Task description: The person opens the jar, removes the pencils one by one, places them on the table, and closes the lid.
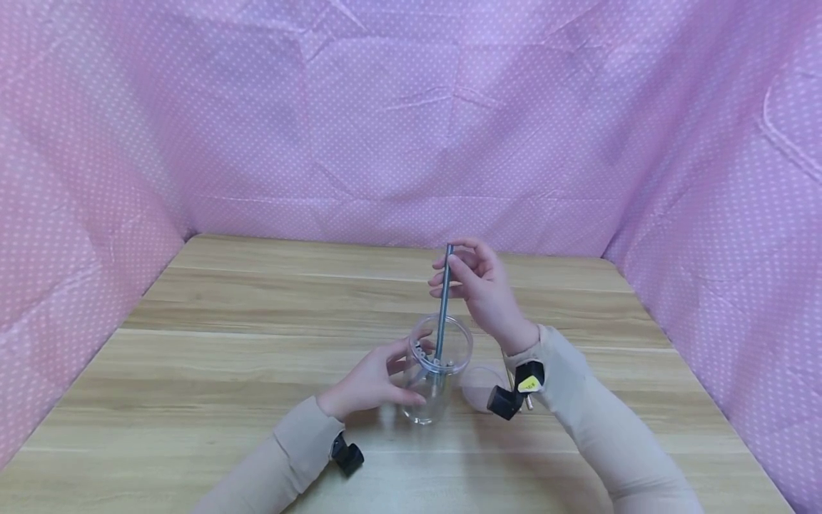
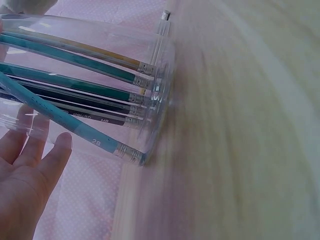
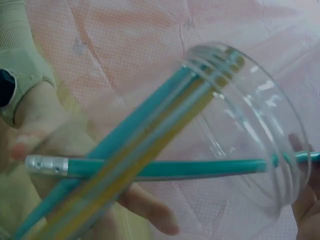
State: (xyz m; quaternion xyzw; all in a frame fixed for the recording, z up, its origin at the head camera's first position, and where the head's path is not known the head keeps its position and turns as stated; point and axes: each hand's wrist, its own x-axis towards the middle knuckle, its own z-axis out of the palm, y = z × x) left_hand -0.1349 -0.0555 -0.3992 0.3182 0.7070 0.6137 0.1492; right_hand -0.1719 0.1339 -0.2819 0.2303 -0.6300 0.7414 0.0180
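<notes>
In the head view my left hand [image 1: 374, 377] holds a clear jar [image 1: 432, 410] from the left, its thumb in front and fingers behind. My right hand [image 1: 483, 287] pinches a dark green pencil [image 1: 444, 303] near its top. That pencil passes down through the jar's open mouth, eraser end lowest. Several teal, green, dark and yellow pencils [image 2: 95, 90] stand in the jar, their metal eraser bands near its base. The right wrist view shows the green pencil [image 3: 210, 168] inside the jar, and part of my right hand [image 3: 306, 205] beyond the rim.
A round clear lid [image 1: 480, 390] lies on the wooden table [image 1: 244, 357] right of the jar. The end of another pencil [image 1: 529, 402] shows beside it, partly hidden by the right wrist camera [image 1: 507, 401]. Pink dotted cloth [image 1: 411, 128] encloses the table's back and sides.
</notes>
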